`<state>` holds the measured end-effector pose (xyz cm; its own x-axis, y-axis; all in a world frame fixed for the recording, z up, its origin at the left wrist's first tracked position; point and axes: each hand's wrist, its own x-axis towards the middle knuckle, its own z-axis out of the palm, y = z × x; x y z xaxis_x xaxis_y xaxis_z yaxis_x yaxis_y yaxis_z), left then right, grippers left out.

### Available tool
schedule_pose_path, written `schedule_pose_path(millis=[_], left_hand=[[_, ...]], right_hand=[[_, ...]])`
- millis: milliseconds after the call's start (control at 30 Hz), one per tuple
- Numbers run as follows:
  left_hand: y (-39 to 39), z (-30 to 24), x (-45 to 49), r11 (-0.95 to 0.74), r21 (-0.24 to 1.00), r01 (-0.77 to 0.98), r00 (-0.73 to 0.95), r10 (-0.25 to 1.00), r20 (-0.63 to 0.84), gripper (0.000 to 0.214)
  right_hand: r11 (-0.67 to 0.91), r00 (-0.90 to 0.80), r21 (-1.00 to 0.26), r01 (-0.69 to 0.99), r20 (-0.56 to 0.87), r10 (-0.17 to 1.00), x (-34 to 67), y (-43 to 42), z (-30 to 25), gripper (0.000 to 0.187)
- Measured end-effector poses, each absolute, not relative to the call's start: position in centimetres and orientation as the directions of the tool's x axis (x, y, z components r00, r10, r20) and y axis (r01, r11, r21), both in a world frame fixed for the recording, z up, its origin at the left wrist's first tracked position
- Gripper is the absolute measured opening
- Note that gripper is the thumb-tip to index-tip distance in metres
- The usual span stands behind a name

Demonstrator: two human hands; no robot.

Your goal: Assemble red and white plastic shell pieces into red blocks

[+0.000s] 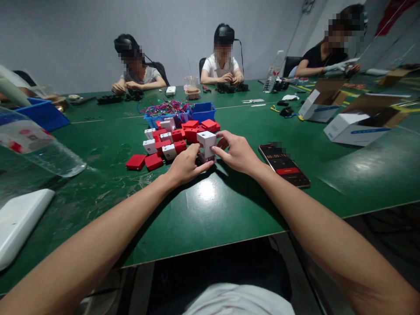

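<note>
Between my two hands a small white box-shaped case (206,141) stands above the green table, with a small dark mark on its top. My left hand (187,165) grips it low on the left side, its thumb stretched along the bottom. From the right, the thumb and fingers of my right hand (236,152) close on the same case. Its underside is partly hidden by my fingers. Just beyond and left lies a cluster of similar white cases (169,152) and red cases (154,162), several of each.
Blue bins (202,112) with coloured wires (167,108) stand behind the cluster. A phone (285,167) showing a timer lies to the right, near open cardboard boxes (356,127). On the left are a plastic bottle (42,142) and a white device (22,223). Three people sit across the table (229,205).
</note>
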<state>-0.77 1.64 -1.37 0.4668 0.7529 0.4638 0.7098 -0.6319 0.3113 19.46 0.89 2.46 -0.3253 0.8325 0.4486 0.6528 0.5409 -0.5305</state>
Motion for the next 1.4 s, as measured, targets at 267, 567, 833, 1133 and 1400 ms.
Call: schedule_pose_path(millis=[267, 567, 833, 1133, 1400], left_hand=[[1.7, -1.5, -0.9, -0.616, 0.338, 0.712, 0.409, 0.754, 0.514, 0.059], [1.5, -1.3, -0.7, -0.59, 0.292, 0.753, 0.4, 0.763, 0.508, 0.054], [1.3, -0.9, -0.5, -0.53, 0.297, 0.794, 0.43, 0.836, 0.34, 0.053], [1.1, -0.6, -0.6, -0.47, 0.3, 0.83, 0.371, 0.867, 0.333, 0.047], [1.5, -1.2, -0.8, -0.554, 0.327, 0.766, 0.414, 0.813, 0.409, 0.051]], right_hand=[[0.572, -0.303, -0.536, 0.62, 0.509, 0.805, 19.2, 0.4, 2.7, 0.044], [0.484, -0.204, -0.569, 0.665, 0.485, 0.851, 19.1, 0.4, 3.0, 0.03], [0.338, -0.103, -0.582, 0.739, 0.398, 0.911, 19.2, 0.9, 2.7, 0.027], [0.243, -0.156, -0.408, 0.88, 0.233, 0.96, 20.0, 1.5, 2.6, 0.042], [0.222, -0.183, -0.301, 0.928, 0.153, 0.971, 20.0, 1.6, 2.6, 0.042]])
